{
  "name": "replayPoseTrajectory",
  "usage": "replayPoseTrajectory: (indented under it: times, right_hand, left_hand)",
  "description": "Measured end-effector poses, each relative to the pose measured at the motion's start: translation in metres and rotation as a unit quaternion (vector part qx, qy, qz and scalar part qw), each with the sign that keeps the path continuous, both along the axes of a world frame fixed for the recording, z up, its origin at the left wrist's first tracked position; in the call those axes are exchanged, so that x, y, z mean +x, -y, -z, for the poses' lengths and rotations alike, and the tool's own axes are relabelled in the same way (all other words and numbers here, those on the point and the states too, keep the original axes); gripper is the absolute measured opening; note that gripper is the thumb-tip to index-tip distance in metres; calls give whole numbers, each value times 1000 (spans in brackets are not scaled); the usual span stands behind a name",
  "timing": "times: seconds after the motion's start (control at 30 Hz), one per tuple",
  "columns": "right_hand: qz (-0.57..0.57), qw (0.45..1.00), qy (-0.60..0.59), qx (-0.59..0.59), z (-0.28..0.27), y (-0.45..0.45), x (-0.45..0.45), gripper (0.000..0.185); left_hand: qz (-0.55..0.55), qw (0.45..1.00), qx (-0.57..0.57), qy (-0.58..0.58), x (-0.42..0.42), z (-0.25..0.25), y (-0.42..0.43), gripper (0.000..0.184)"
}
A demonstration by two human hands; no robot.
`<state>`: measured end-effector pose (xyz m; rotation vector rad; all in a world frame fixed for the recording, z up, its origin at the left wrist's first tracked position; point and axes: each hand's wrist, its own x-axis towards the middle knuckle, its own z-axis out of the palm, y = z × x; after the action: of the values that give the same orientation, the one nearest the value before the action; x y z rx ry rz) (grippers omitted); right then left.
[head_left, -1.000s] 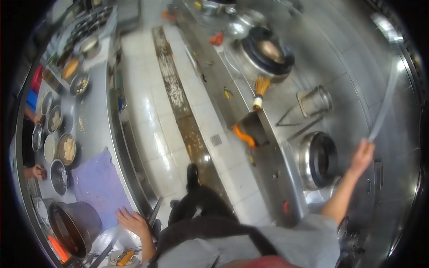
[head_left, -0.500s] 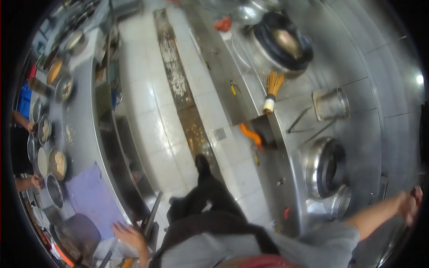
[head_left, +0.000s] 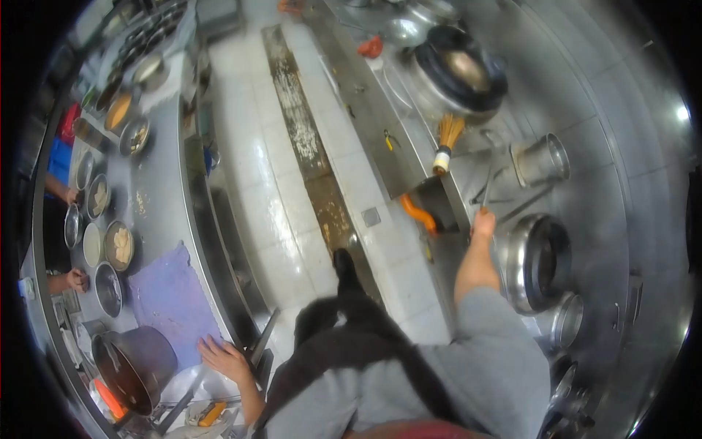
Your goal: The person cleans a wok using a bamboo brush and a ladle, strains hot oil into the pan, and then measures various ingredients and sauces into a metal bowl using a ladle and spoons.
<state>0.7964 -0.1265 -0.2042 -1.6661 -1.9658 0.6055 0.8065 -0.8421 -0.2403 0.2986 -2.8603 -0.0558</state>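
My right hand (head_left: 482,222) is closed around the handle of a long metal ladle (head_left: 489,175), which reaches away over the steel range toward a metal pot (head_left: 542,161). The ladle's far end is slightly blurred. On the other side, my left hand (head_left: 225,358) rests with its fingers stretched out at the edge of a purple cloth (head_left: 175,293) on the counter. It holds nothing. Close to this hand stands a large dark pot (head_left: 146,366), tipped on its side.
A bamboo brush (head_left: 447,143) lies near a wok (head_left: 464,69); another wok ring (head_left: 540,263) sits nearer me. Several bowls, one with pale pieces (head_left: 119,245), line the left counter (head_left: 157,175). A co-worker's hands (head_left: 77,280) are beside them. Tiled floor (head_left: 248,175) runs between.
My right hand has swung from the far right edge forward and inward over the range, and a ladle now shows in it. My left hand stays at the purple cloth.
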Motion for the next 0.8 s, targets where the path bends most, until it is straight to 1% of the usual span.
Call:
replayPoseTrajectory:
  times: [0.03, 0.07, 0.1, 0.13, 0.17, 0.27, 0.3, 0.37, 0.43, 0.47, 0.5, 0.53, 0.57, 0.6, 0.63, 0.67, 0.7, 0.73, 0.77, 0.8]
  right_hand:
    - [-22, 999, 46, -1, 35, -25, -3, 29]
    - [-42, 995, 90, -5, 43, -26, -18, 30]
    - [-46, 995, 93, -12, 48, -26, -22, 30]
    - [-57, 993, 102, 20, 54, -24, -24, 31]
    - [-68, 990, 109, 54, 47, -12, -32, 32]
    - [-87, 991, 83, 54, 49, 9, -38, 33]
    - [-98, 991, 80, 50, 58, 8, -43, 33]
    - [-93, 986, 120, 62, 89, 3, -50, 34]
    - [-172, 969, 148, 99, 131, -22, -49, 32]
    - [-185, 959, 176, 120, 140, -34, -56, 33]
    - [-197, 948, 203, 145, 147, -38, -65, 34]
    - [-236, 898, 223, 295, 144, -32, -64, 34]
    - [-261, 828, 226, 442, 123, -21, -74, 35]
    - [-279, 824, 215, 444, 92, 7, -96, 35]
    - [-346, 869, 96, 341, 55, 49, -112, 33]
    - [-401, 887, -19, 226, 36, 84, -122, 31]
    - [-462, 884, -16, 69, 42, 105, -126, 27]
    - [-515, 856, 13, -35, 36, 139, -135, 24]
    - [-571, 791, 215, -49, 44, 163, -141, 24]
    - [-707, 691, 126, -81, 104, 168, -138, 21]
  left_hand:
    - [0, 1000, 0, 0, -1, 1, -3, 42]
    - [2, 1000, -3, -3, -7, 0, -4, 42]
    - [-1, 1000, -10, 1, -7, -1, -4, 42]
    - [6, 1000, 0, 0, -6, -1, -3, 42]
    - [14, 1000, 11, -3, -7, 0, -2, 42]
    - [18, 1000, 6, -2, -6, 6, 3, 43]
    - [8, 1000, 1, -4, -11, 8, 2, 43]
    - [21, 999, 23, -6, -8, 8, 4, 43]
    - [7, 1000, 20, -4, -6, 14, 9, 45]
    - [-2, 1000, 27, 4, -10, 6, 3, 46]
    - [-6, 999, 32, 8, -9, 8, 6, 46]
    - [-23, 999, 32, 27, -13, -2, 0, 47]
    - [-47, 997, 43, 45, -15, -7, -3, 48]
    - [-58, 996, 38, 50, -15, -8, -3, 49]
    - [-63, 996, 36, 55, -16, -8, -1, 49]
    - [-76, 995, 37, 56, -15, -8, 0, 49]
    - [-73, 995, 37, 59, -15, -8, 1, 49]
    - [-68, 995, 40, 62, -17, -7, 2, 49]
    - [-75, 994, 45, 63, -20, -8, 3, 49]
    - [-76, 993, 49, 73, -22, -12, 2, 49]
